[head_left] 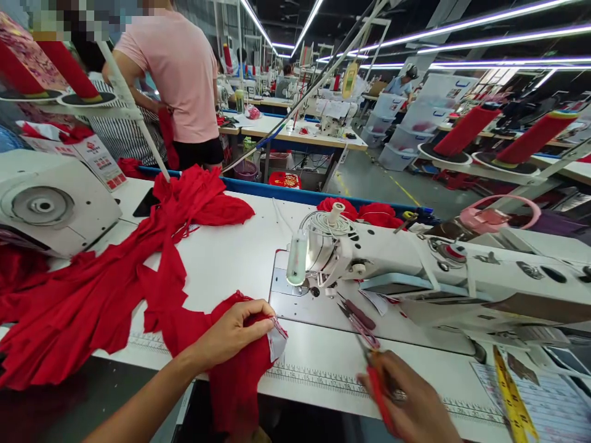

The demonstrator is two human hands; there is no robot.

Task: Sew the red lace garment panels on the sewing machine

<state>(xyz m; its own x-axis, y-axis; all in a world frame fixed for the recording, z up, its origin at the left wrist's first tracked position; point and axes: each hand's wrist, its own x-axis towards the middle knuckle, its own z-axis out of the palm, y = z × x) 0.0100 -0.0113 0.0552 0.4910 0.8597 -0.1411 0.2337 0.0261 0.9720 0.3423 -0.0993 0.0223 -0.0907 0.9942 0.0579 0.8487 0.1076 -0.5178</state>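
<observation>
Cloth (87,301) in a long red heap fans out left of the left hand (242,326), whose thumb and forefinger pinch the edge of a red piece (237,394) by its white patch (277,344). The patch looks already joined along that edge; whether the seam is complete, or how many heaped pieces remain, cannot be told. Below these fingers the piece droops over the near edge of the white table (221,246), apart from the sewing machine (397,252) beyond and rightward. Bare tabletop separates the hands, giving some room. Right-hand (406,394) fingers wrap red-handled scissors (382,403), too blurred to tell the blades' opening; small tools (361,314) crowd just beyond them, and a yellow tape measure (512,397) lies rightward.
</observation>
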